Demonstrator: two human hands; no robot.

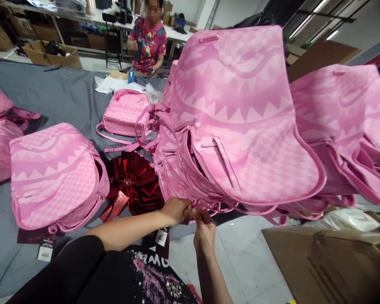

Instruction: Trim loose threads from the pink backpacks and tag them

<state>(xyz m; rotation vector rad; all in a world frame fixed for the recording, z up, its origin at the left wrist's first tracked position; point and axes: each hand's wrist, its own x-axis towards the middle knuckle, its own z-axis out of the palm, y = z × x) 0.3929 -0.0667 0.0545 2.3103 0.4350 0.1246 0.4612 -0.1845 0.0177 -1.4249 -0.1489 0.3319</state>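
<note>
My left hand (177,210) and my right hand (205,231) meet at the lower edge of a large stack of pink backpacks (237,105). Both sets of fingers are closed in a pinch, fingertips almost touching. What they pinch is too small and hidden to name; it lies by the bags' straps. Just below my left forearm hangs a dark red tag with a white label (161,237). To the left, a fan of shiny red tags (131,183) lies on the table. Another pink backpack (57,177) rests farther left, its own white-labelled tag (45,252) hanging out.
A small pink backpack (128,112) lies behind the red tags on the grey-covered table (69,93). More pink backpacks (338,109) are piled at right. A cardboard box (329,261) stands at lower right. Across the table is another person (148,42).
</note>
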